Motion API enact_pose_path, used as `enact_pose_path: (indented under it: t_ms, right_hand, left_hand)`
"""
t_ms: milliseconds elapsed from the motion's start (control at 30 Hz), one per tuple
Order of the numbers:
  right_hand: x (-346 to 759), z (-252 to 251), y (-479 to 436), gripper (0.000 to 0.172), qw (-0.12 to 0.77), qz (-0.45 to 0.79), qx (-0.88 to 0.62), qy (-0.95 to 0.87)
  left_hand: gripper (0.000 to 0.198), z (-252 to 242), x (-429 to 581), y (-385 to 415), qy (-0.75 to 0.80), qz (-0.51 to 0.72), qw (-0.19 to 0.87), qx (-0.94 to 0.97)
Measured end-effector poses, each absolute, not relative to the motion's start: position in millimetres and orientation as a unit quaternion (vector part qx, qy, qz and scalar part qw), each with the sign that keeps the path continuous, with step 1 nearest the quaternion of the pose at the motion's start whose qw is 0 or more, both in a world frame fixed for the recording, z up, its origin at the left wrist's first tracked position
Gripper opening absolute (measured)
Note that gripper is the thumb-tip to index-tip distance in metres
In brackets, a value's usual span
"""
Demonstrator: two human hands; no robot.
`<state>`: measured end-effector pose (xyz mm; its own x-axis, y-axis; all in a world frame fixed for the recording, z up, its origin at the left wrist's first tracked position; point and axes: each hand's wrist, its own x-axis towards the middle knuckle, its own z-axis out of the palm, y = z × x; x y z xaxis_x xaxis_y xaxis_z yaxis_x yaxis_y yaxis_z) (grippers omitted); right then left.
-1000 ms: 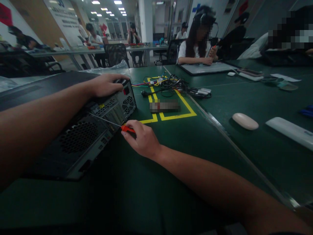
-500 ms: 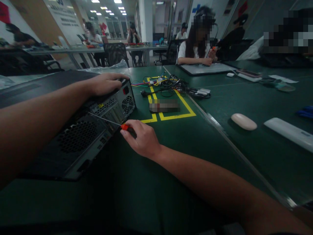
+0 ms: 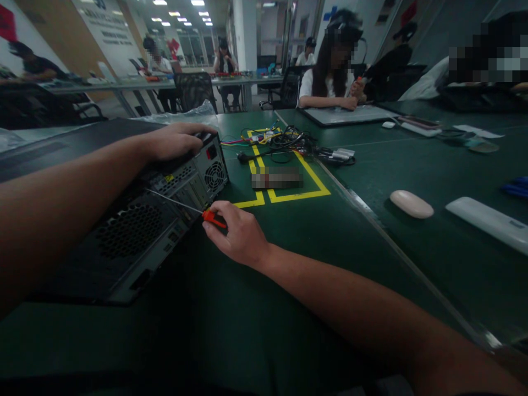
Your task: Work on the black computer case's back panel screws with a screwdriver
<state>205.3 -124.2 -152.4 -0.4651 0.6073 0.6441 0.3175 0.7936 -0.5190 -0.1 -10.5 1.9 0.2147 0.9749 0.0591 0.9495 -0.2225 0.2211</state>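
A dark desktop computer case (image 3: 193, 190) sits on the green table at left, its rear panel with vents, slots and a fan grille turned toward me. My left hand (image 3: 177, 140) lies on the case's top edge with fingers stretched out flat. The orange handle of a screwdriver (image 3: 209, 215) is pinched between the thumb and fingers of my right hand (image 3: 241, 234). Its thin metal shaft slants up and left to the rear panel. Whether the tip sits in a screw is too small to make out.
Behind my right hand, a pixelated object (image 3: 277, 178) lies by yellow tape (image 3: 297, 196). Bundled cables (image 3: 292, 140) lie farther back. To the right are a pinkish oval case (image 3: 411, 204) and a long white object (image 3: 487, 220). A co-worker (image 3: 336, 82) sits across the table.
The fingers of my right hand have shifted around the screwdriver, so more of its orange handle shows. My left hand and the computer case stay in place.
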Motion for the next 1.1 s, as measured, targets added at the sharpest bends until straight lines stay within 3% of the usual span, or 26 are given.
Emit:
enact_pose_path:
  t_ms: [100, 267, 1100]
  right_hand:
    - [204.8, -153.3, -122.6, 0.023, 0.431, 0.162, -0.274, -0.845]
    - [205.3, -153.0, -122.4, 0.023, 0.427, 0.160, -0.272, -0.847]
    - [207.2, -148.9, -123.9, 0.026, 0.410, 0.181, -0.285, -0.848]
  left_hand:
    - [0.088, 0.6, -2.0, -8.4, 0.612, 0.106, 0.107, 0.776]
    - [0.084, -3.7, -6.2, -3.2, 0.592, 0.106, 0.058, 0.797]
    - [0.083, 0.2, -1.0, -8.5, 0.603, 0.096, 0.078, 0.788]
